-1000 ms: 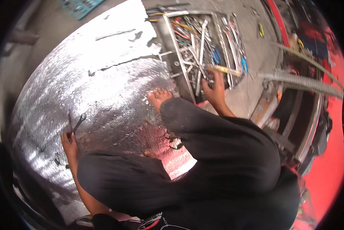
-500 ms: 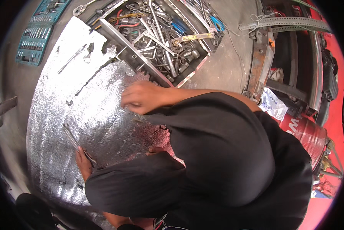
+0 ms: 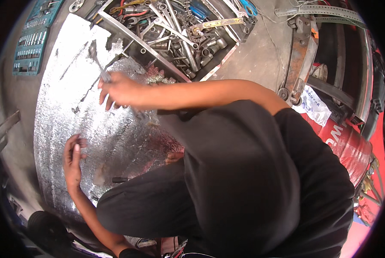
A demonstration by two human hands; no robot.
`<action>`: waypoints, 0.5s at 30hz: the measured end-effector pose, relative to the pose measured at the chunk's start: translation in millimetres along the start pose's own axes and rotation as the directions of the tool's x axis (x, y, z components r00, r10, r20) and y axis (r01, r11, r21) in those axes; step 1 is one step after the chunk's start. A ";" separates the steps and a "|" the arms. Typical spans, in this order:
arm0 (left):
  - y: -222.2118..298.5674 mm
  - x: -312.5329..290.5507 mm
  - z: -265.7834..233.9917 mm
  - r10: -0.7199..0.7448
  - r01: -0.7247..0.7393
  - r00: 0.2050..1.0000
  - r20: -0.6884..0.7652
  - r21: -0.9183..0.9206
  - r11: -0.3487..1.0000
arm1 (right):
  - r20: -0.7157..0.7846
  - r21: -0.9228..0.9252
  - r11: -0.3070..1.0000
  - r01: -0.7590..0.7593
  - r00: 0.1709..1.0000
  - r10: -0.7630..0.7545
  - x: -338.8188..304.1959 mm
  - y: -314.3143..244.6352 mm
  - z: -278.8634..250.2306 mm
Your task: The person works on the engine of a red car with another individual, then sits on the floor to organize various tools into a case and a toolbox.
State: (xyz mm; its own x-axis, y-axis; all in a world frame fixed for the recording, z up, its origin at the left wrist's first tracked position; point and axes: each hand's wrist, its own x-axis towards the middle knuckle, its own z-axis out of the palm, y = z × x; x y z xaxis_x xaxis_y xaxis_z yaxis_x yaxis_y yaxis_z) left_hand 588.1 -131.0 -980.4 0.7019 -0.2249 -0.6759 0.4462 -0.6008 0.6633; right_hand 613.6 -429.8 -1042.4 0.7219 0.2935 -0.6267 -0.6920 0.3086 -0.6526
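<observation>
Over the silver foil sheet (image 3: 50,142), my right hand (image 3: 121,89) reaches across and grips a metal wrench (image 3: 98,63). The wrench points to the far left and is blurred by motion. My left hand (image 3: 74,157) hovers above the sheet's left part, fingers loosely bent and apart, with nothing visible in it. A short dark cylindrical piece (image 3: 120,179) lies on the foil beside my knee. A thin metal rod (image 3: 73,63) and a long dark crack or gap run along the far part of the sheet.
A metal tray (image 3: 158,64) full of wrenches, sockets and pliers stands beyond my right forearm. A teal socket case (image 3: 14,64) lies open at far left, with a ratchet (image 3: 76,5) nearby. To the right are a rusty metal frame (image 3: 302,56) and a red wrapped drum (image 3: 347,146).
The wrench that was in my left hand is gone from it; my right hand now holds a wrench and has moved far left. My left hand has lifted and opened.
</observation>
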 end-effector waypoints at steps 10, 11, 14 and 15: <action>-392.5 -95.4 -7.0 -0.606 0.526 0.653 -0.454 -0.304 0.794 | -0.341 -0.553 0.827 0.098 0.880 -0.332 -57.1 -95.4 -155.1; -400.4 -106.3 5.6 -0.637 0.525 0.614 -0.466 -0.361 0.771 | -0.297 -0.648 0.758 0.073 0.892 -0.340 -48.3 -99.9 -161.7; -431.5 -132.5 34.2 -0.702 0.481 0.533 -0.473 -0.513 0.711 | -0.112 -0.990 0.127 -0.055 0.856 -0.504 -15.3 -97.0 -178.2; -445.6 -148.7 45.5 -0.727 0.458 0.507 -0.463 -0.570 0.683 | -0.031 -0.984 0.170 0.052 0.892 -0.451 -21.0 -101.6 -161.8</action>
State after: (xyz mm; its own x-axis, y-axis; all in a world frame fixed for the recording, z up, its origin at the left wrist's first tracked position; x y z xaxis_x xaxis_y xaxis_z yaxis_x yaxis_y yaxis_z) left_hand 259.6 135.2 -1190.1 0.2889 0.6779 -0.6760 0.9421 -0.0760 0.3265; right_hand 668.5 -613.7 -1031.8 0.9559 0.0948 -0.2780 -0.0820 -0.8228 -0.5624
